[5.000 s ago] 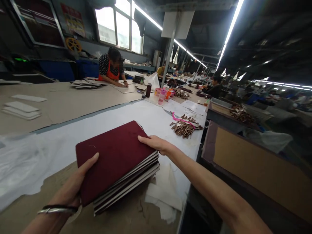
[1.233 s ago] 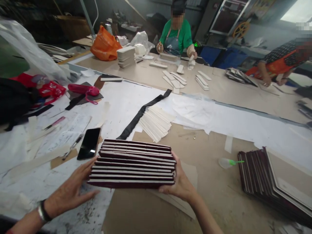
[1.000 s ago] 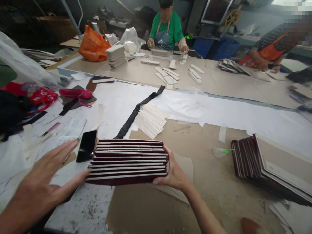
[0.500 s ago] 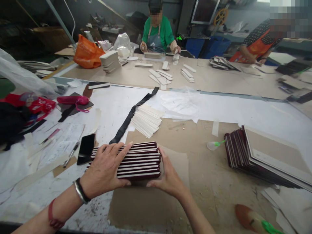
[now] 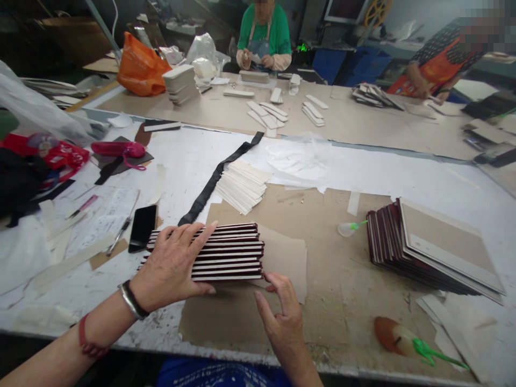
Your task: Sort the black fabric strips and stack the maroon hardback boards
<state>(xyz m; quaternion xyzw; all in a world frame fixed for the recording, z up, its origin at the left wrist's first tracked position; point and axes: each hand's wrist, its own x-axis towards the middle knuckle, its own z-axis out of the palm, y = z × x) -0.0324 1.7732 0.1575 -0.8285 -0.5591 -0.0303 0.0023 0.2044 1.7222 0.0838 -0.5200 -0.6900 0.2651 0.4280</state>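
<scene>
A stack of dark red boards point(image 5: 226, 252) stands on edge on a brown cardboard sheet point(image 5: 282, 258) at the table's near side. My left hand point(image 5: 173, 266) lies flat over the left half of the stack, fingers spread on its top edges. My right hand point(image 5: 280, 314) hovers just in front of the stack's right corner, fingers apart, holding nothing. A black phone point(image 5: 142, 235) lies just left of the stack.
A slanted pile of dark red boards point(image 5: 427, 247) lies at the right. A fan of white strips point(image 5: 242, 185) and a black band point(image 5: 217, 177) lie beyond. A small glue bottle point(image 5: 349, 228), a red brush point(image 5: 397, 336), two people across the table.
The stack was carried from the right end of the table and set on edge here. My left hand moved onto it. My right hand has just let go and pulled back.
</scene>
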